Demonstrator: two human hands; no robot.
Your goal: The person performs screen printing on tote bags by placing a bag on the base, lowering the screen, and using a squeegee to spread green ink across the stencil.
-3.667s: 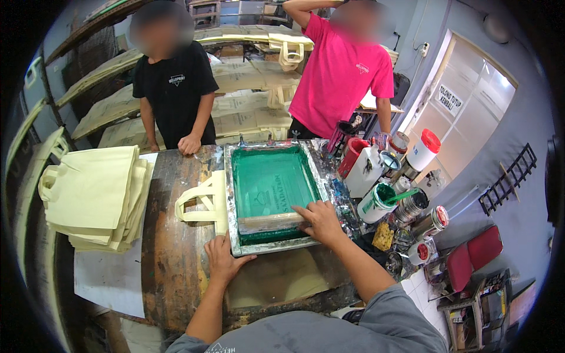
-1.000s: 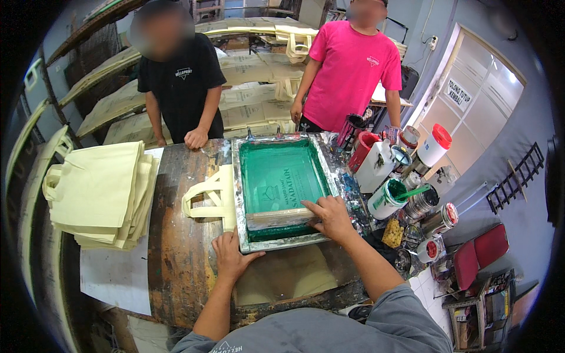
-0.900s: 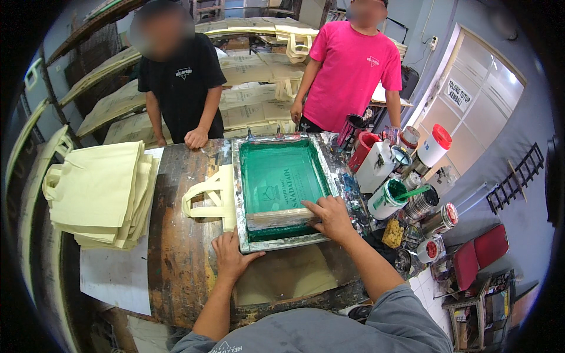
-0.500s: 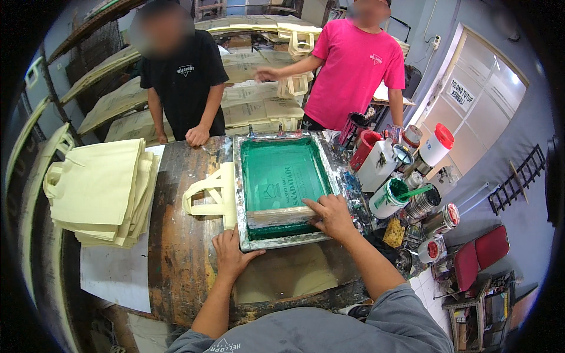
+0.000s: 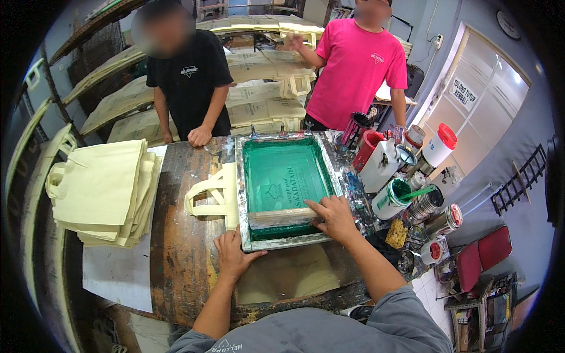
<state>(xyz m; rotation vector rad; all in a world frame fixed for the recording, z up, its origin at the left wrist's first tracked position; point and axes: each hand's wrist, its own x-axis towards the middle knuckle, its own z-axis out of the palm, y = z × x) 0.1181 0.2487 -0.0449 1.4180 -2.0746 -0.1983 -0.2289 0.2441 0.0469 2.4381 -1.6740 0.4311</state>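
A screen printing frame (image 5: 240, 194) with green ink across its mesh (image 5: 276, 162) lies flat on the worktable. Dark lettering and a small emblem show in the mesh. My left hand (image 5: 233, 256) grips the frame's near left corner, its thumb along the front edge. Across the near end of the mesh stands a wooden squeegee (image 5: 279, 218), and my right hand (image 5: 336, 219) is closed on its right end. From under the frame's left side sticks out a pale yellow tote bag (image 5: 230, 182) with its handle; the frame hides the rest.
A stack of pale yellow bags (image 5: 106, 185) stands at the left on a white sheet (image 5: 120, 273). Ink tubs, including a white bucket of green ink (image 5: 385, 201), crowd the right side. Two people stand across the stained worktable (image 5: 182, 247), before racks of bags (image 5: 259, 94).
The person in pink has raised a hand toward the racks. My hands, the squeegee and the frame keep their places; the whole view has shifted slightly.
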